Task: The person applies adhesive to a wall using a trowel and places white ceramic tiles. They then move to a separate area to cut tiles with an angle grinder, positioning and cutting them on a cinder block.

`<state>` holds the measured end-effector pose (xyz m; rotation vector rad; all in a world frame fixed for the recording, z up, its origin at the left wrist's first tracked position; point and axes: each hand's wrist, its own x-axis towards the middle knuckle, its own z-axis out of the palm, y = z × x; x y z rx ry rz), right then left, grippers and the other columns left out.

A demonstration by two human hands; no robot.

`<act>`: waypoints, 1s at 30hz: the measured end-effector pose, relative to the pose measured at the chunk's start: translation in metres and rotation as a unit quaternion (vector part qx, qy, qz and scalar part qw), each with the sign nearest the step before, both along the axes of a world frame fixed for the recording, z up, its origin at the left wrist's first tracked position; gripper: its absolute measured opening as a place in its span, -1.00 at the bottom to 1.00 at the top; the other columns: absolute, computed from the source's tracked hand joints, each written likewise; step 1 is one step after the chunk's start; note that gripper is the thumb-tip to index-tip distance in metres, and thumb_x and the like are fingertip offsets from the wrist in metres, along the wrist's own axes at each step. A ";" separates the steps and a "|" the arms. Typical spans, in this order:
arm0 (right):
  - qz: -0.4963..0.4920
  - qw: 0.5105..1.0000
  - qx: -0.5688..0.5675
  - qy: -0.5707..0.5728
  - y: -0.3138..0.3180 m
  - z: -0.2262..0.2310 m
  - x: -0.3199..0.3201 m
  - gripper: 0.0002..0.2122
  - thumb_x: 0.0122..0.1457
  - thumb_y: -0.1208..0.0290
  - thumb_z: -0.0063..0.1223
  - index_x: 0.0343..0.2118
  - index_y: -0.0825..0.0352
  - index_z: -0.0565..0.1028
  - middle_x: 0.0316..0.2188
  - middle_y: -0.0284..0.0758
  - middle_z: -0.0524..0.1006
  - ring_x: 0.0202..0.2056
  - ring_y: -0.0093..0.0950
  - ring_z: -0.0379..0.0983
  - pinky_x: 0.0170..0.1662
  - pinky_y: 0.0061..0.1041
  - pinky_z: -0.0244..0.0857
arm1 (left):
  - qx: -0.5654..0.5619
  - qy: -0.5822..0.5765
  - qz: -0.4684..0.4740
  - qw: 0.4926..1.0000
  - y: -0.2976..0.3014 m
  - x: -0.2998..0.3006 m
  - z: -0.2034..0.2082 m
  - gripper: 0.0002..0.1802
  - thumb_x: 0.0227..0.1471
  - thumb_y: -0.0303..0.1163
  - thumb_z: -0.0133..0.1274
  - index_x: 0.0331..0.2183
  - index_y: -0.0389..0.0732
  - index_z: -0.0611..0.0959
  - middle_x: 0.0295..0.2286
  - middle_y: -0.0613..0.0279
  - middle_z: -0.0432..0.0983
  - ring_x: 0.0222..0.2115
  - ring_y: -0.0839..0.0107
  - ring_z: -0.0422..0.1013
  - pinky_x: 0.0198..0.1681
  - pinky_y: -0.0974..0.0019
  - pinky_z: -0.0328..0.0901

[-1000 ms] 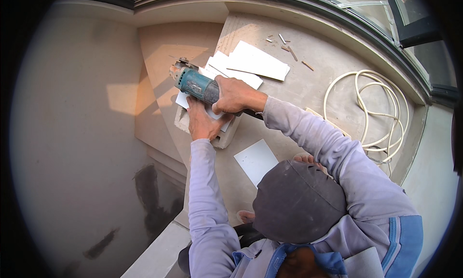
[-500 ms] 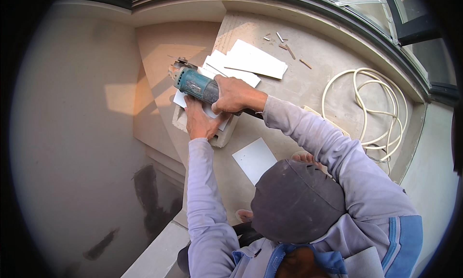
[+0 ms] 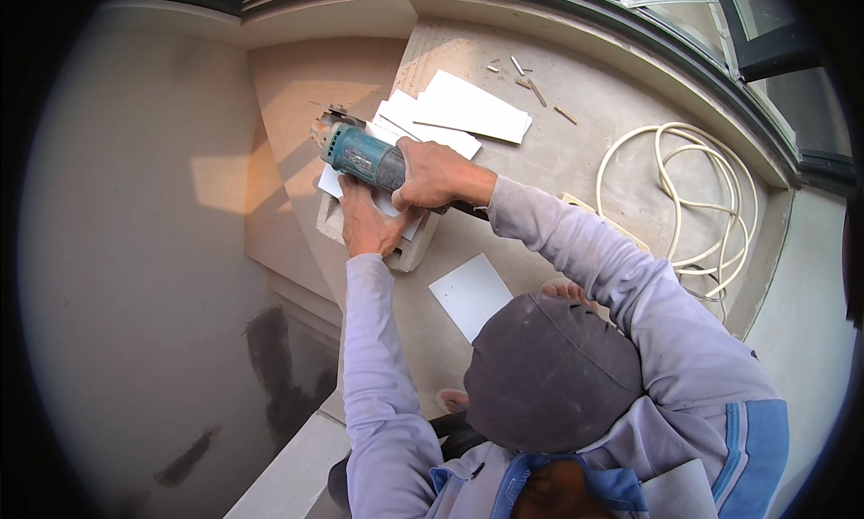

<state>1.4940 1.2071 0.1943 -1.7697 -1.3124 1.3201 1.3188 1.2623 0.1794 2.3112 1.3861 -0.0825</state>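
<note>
My right hand is wrapped round the dark rear body of a teal angle grinder. Its disc end points to the upper left, beyond the fingers of my left hand. That hand lies on a white tile, thumb spread from the other fingers, with its fingertips close under the grinder. A pale, rough block supports the tile. Whether the disc touches the tile cannot be made out. More white tiles lie overlapped just beyond the grinder.
A single white tile lies on the floor near my feet. Narrow offcuts are scattered at the back. A coiled cream cable lies on the right, below a dark window frame. Steps drop away on the left.
The whole view has shifted slightly. Both hands, the grinder and the tile keep the same places relative to one another.
</note>
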 end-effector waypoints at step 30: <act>0.003 1.000 0.005 -0.016 -0.010 -0.002 0.003 -0.33 -0.29 0.21 0.29 -0.13 0.59 0.35 -0.30 0.15 0.54 -0.25 -0.04 0.54 -0.16 -0.31 0.41 | 0.066 -0.040 -0.020 0.997 0.001 -0.006 -0.010 0.13 -0.47 0.02 0.42 0.15 -0.22 0.36 0.17 -0.07 0.16 0.15 -0.07 0.16 0.22 0.04 0.11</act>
